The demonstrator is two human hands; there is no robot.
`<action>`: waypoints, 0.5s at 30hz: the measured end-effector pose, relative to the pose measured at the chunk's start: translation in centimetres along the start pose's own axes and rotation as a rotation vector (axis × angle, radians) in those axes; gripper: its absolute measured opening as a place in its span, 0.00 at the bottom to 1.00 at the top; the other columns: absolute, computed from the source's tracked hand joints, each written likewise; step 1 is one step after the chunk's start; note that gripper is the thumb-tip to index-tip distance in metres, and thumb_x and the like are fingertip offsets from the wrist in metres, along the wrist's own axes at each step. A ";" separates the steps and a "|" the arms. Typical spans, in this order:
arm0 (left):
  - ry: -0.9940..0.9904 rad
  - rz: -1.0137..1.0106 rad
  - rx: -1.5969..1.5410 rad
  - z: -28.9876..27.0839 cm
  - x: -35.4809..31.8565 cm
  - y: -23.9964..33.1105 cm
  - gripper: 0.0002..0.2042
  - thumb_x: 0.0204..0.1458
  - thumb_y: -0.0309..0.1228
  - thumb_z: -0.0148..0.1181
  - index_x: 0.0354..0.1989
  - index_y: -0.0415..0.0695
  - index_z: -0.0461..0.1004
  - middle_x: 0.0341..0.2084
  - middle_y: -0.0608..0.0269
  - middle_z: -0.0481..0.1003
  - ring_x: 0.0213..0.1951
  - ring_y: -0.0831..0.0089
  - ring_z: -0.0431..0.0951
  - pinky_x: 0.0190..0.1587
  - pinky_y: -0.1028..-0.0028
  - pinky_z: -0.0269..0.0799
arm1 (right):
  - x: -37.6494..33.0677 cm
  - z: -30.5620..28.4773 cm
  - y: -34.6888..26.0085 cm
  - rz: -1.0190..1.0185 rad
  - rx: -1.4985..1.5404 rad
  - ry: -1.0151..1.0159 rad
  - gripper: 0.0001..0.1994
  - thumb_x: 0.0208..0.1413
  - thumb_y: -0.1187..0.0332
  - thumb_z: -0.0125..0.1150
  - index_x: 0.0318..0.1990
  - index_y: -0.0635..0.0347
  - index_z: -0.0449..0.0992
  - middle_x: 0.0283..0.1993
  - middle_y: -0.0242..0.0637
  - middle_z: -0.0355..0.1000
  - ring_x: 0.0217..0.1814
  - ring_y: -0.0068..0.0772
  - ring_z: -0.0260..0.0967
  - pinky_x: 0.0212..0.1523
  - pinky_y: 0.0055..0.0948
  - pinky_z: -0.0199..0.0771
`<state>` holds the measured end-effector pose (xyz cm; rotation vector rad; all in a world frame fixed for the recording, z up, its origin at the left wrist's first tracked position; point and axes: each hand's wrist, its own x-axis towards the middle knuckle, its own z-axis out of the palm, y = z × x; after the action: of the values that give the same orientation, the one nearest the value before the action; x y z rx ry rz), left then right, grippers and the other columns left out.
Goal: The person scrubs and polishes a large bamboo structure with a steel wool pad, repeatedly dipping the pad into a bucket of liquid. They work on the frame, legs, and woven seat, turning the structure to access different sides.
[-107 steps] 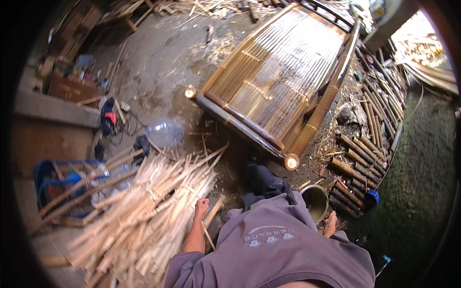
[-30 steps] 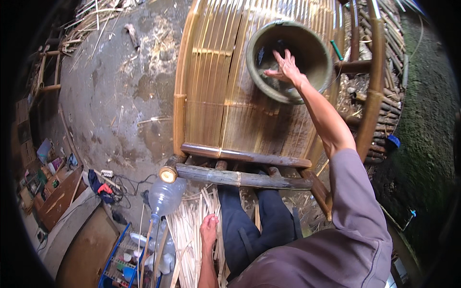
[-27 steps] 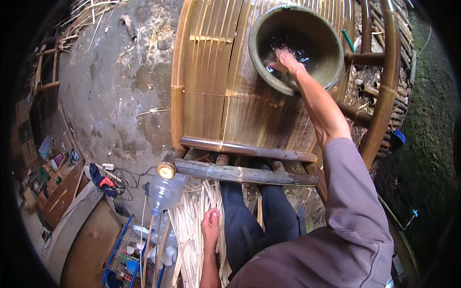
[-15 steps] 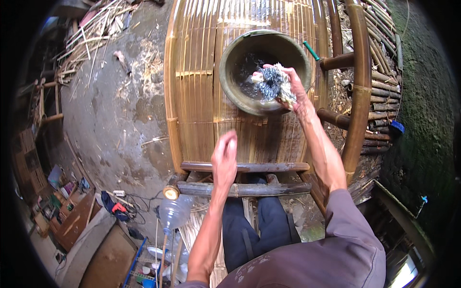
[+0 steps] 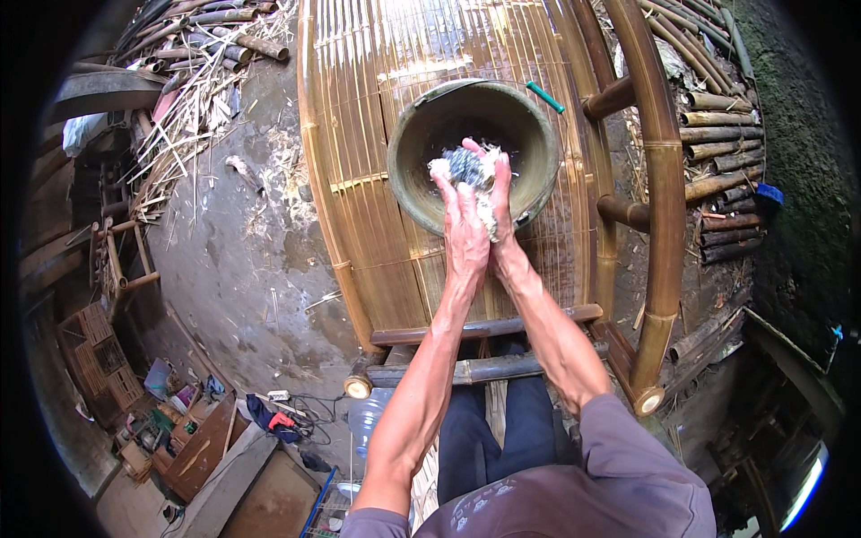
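Observation:
Both hands press a wet wad (image 5: pixel 465 167) of whitish rag and blue-grey scourer between them, over the mouth of a dark olive bucket (image 5: pixel 533 161). My left hand (image 5: pixel 465 235) closes on the wad's left side. From the right, my right hand (image 5: pixel 503 202) grips it, with its fingers partly hidden behind the material. Inside the bucket, the bottom lies in shade behind the hands. The bucket stands on a wet bamboo-slat bench (image 5: pixel 363 260).
A short green rod (image 5: pixel 544 97) lies on the slats beyond the bucket's right rim. Thick bamboo rails (image 5: pixel 662 224) rise along the bench's right side. Stacked bamboo pieces (image 5: pixel 725 161) lie farther right. Split strips (image 5: pixel 193 76) litter the floor at the far left.
My left hand has come up from the bench's near end to join the right hand on the wad. The view has shifted, so the bucket appears farther left.

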<state>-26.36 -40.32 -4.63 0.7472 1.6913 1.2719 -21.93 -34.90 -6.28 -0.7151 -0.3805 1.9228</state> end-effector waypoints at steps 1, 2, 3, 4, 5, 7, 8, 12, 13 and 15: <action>0.003 0.003 0.105 0.0 0.4 -0.5 0.29 0.67 0.39 0.40 0.72 0.37 0.44 0.67 0.43 0.56 0.66 0.55 0.59 0.66 0.64 0.55 | -0.2 -0.1 0.1 0.051 -0.085 0.068 0.31 0.67 0.41 0.35 0.64 0.57 0.62 0.51 0.40 0.72 0.52 0.32 0.71 0.56 0.34 0.71; 0.006 0.006 0.210 -0.1 0.6 -0.8 0.30 0.67 0.41 0.39 0.71 0.37 0.44 0.67 0.41 0.55 0.67 0.52 0.58 0.66 0.63 0.54 | -0.3 0.0 0.5 -0.228 -0.455 0.050 0.31 0.68 0.42 0.34 0.65 0.57 0.61 0.53 0.38 0.71 0.54 0.31 0.69 0.58 0.33 0.69; 0.028 0.069 0.346 -0.1 0.9 -0.9 0.29 0.67 0.42 0.38 0.70 0.37 0.47 0.65 0.40 0.57 0.65 0.50 0.59 0.65 0.62 0.55 | -0.4 -0.1 0.5 -0.313 -0.666 0.048 0.32 0.68 0.41 0.33 0.65 0.57 0.61 0.55 0.38 0.69 0.56 0.30 0.67 0.60 0.32 0.67; 0.051 0.139 0.478 -0.1 1.2 -0.8 0.28 0.67 0.43 0.38 0.69 0.36 0.51 0.64 0.39 0.59 0.64 0.48 0.61 0.64 0.61 0.57 | -0.4 0.1 0.7 -0.310 -0.727 0.053 0.32 0.68 0.41 0.33 0.66 0.58 0.60 0.57 0.37 0.67 0.57 0.30 0.66 0.61 0.31 0.65; 0.028 0.072 0.362 -0.1 1.4 -0.5 0.26 0.67 0.44 0.38 0.67 0.39 0.54 0.61 0.44 0.62 0.62 0.53 0.63 0.63 0.63 0.57 | -0.3 0.0 0.4 -0.182 -0.645 0.022 0.33 0.67 0.40 0.32 0.66 0.58 0.59 0.59 0.37 0.65 0.59 0.30 0.64 0.62 0.31 0.63; 0.002 -0.058 0.116 -0.1 1.5 0.3 0.23 0.68 0.46 0.38 0.63 0.44 0.61 0.56 0.53 0.67 0.58 0.64 0.66 0.61 0.66 0.59 | -0.4 0.3 -0.1 -0.043 -0.437 -0.011 0.34 0.67 0.40 0.31 0.67 0.59 0.57 0.61 0.37 0.63 0.62 0.30 0.62 0.64 0.31 0.61; 0.108 0.061 0.184 0.2 1.8 0.7 0.18 0.68 0.43 0.39 0.54 0.44 0.65 0.46 0.57 0.69 0.48 0.69 0.69 0.53 0.65 0.64 | -0.5 0.6 -0.3 -0.024 -0.313 -0.013 0.35 0.67 0.39 0.31 0.68 0.59 0.57 0.62 0.38 0.62 0.62 0.31 0.61 0.64 0.31 0.61; 0.221 0.145 0.074 0.0 2.2 2.0 0.18 0.68 0.41 0.40 0.55 0.40 0.64 0.46 0.58 0.69 0.46 0.69 0.70 0.51 0.67 0.66 | -1.8 2.1 -1.3 0.025 -0.347 0.205 0.36 0.64 0.37 0.38 0.67 0.57 0.57 0.59 0.39 0.65 0.59 0.33 0.63 0.61 0.32 0.62; 0.223 0.133 0.070 -0.2 2.3 2.3 0.18 0.68 0.41 0.41 0.56 0.40 0.64 0.46 0.58 0.69 0.47 0.69 0.70 0.51 0.67 0.66 | -2.2 2.5 -1.3 -0.096 -0.586 0.232 0.37 0.65 0.38 0.37 0.68 0.61 0.55 0.63 0.44 0.61 0.64 0.37 0.59 0.66 0.33 0.57; 0.202 0.148 0.040 -1.0 2.3 2.8 0.19 0.68 0.41 0.41 0.56 0.40 0.64 0.47 0.57 0.69 0.47 0.68 0.70 0.52 0.67 0.66 | -2.7 3.4 -0.8 -0.243 -0.610 0.226 0.33 0.66 0.42 0.42 0.64 0.62 0.59 0.61 0.42 0.63 0.63 0.37 0.60 0.65 0.34 0.57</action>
<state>-28.36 -37.95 -2.53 0.8019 1.8552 1.4606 -22.68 -36.78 -2.32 -1.2066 -0.8860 1.4742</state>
